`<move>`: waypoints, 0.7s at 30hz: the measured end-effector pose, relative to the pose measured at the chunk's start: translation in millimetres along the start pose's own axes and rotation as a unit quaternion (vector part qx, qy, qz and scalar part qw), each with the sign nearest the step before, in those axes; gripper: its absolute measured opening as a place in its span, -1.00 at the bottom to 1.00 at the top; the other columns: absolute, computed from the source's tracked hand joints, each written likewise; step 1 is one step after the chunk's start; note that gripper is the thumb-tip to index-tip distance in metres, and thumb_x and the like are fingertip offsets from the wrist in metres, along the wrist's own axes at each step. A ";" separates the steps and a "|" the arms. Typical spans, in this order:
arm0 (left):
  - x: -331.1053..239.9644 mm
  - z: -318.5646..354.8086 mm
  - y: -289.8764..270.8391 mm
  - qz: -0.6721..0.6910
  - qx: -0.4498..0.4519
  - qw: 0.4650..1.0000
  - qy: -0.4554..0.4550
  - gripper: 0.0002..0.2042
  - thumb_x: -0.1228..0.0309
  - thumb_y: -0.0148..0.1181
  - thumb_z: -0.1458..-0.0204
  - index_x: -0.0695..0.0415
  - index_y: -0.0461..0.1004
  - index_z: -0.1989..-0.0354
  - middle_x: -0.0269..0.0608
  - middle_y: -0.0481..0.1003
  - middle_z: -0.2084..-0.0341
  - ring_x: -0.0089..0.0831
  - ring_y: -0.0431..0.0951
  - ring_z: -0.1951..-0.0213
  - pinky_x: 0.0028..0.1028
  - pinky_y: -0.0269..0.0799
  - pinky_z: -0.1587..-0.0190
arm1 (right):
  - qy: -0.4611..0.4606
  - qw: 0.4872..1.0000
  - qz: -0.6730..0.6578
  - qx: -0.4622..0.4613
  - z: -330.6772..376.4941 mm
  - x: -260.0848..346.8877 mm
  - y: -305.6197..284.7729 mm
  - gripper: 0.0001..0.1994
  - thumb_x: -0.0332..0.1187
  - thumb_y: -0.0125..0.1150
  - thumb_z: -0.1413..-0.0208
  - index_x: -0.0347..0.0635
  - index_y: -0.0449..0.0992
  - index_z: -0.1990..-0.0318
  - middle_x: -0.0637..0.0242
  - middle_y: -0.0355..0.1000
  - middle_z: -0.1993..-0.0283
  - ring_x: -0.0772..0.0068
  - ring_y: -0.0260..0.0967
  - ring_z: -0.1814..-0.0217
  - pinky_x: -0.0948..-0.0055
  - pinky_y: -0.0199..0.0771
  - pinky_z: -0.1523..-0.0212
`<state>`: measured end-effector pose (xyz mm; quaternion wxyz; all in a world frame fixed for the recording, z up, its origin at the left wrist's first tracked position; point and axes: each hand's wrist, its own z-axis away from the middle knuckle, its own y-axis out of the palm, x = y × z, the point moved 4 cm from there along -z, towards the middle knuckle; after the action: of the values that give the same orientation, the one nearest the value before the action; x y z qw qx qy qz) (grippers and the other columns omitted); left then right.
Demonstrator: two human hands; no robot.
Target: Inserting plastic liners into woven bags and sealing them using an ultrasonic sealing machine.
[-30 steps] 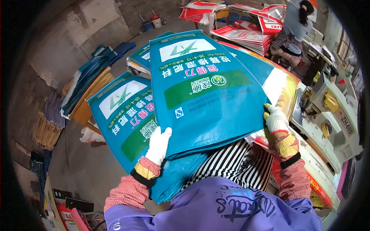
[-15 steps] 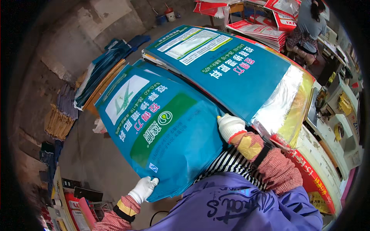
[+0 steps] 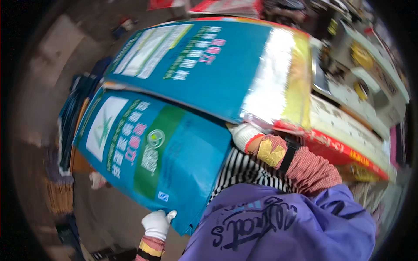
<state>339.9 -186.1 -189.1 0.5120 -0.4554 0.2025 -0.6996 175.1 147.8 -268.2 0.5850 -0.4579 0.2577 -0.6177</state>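
Observation:
A flat blue fertilizer sack [image 3: 191, 143] with a dark green band lies tilted in front of me, its near edge against my lap. My left hand [image 3: 156, 224], in a white glove, is closed at its near left edge, the thumb on top and the other fingers partly hidden. At its right corner my right hand [image 3: 246, 135], also gloved, is closed on the edge, with the fingertips partly covered. Right beside that hand is a tall pile of matching blue sacks [image 3: 226, 78], with silvery and yellow plastic showing at its right end.
To the right stands a pale sewing machine [image 3: 374, 82] on a worn table. More folded dark blue sacks [image 3: 76, 117] are stacked at the left, above a brown bundle [image 3: 60, 198]. Red and white sacks [image 3: 226, 6] lie at the back.
The view has swung, blurring the picture, so the pile and machine sit further left and the co-worker at the back is out of sight. Both hands stay at the sack's edges.

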 end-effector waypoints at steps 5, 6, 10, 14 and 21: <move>-26.6 -23.6 -69.4 -0.110 -0.139 0.977 0.115 -0.53 -0.17 0.16 0.27 0.05 0.49 0.58 -0.21 0.49 0.57 -0.31 0.53 0.51 -0.39 0.37 0.51 | -0.037 0.993 -0.077 0.083 53.8 -5.0 -27.5 -0.53 -0.41 -0.02 0.00 -0.15 0.24 -0.14 0.12 0.42 0.05 0.12 0.42 0.05 0.12 0.48 0.21; -41.2 -30.3 -85.8 -0.070 -0.166 0.964 0.196 -0.58 -0.08 0.19 0.22 0.08 0.46 0.60 -0.21 0.47 0.60 -0.27 0.50 0.53 -0.37 0.36 0.51 | -0.048 0.990 -0.076 0.111 65.3 -2.1 -38.8 -0.53 -0.37 0.00 -0.02 -0.12 0.23 -0.15 0.14 0.41 0.03 0.12 0.41 0.03 0.10 0.47 0.18; -123.2 -57.8 -179.3 0.205 -0.188 0.873 0.400 -0.66 0.06 0.20 0.13 0.12 0.44 0.56 -0.17 0.43 0.61 -0.19 0.46 0.53 -0.33 0.35 0.48 | -0.087 0.979 -0.149 0.106 94.9 -13.7 -39.7 -0.57 -0.20 0.04 -0.10 0.01 0.25 -0.14 0.26 0.38 0.00 0.12 0.37 -0.01 0.10 0.40 0.08; -226.8 -79.9 -250.0 0.244 -0.324 0.755 0.515 -0.76 0.23 0.24 0.13 0.15 0.44 0.43 -0.10 0.44 0.48 -0.15 0.46 0.40 -0.32 0.37 0.33 | -0.144 0.946 -0.266 -0.116 119.9 -36.2 -40.9 -0.78 -0.30 0.04 -0.03 0.01 0.50 0.15 0.32 0.48 0.25 0.26 0.45 0.21 0.20 0.44 0.31; -297.8 -143.4 -287.0 0.262 -0.290 0.793 0.469 -0.80 0.30 0.11 0.07 0.19 0.42 0.38 0.00 0.45 0.39 -0.10 0.44 0.24 -0.29 0.35 0.18 | 0.010 0.869 -0.423 -0.257 123.9 -105.3 -85.0 -0.82 -0.28 0.02 -0.02 -0.01 0.52 0.26 0.34 0.47 0.46 0.40 0.43 0.51 0.30 0.42 0.50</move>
<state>84.2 168.9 -174.0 0.3620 -0.1284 0.7222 -0.5753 230.3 291.2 -168.0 0.1265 -0.6509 0.1946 -0.7228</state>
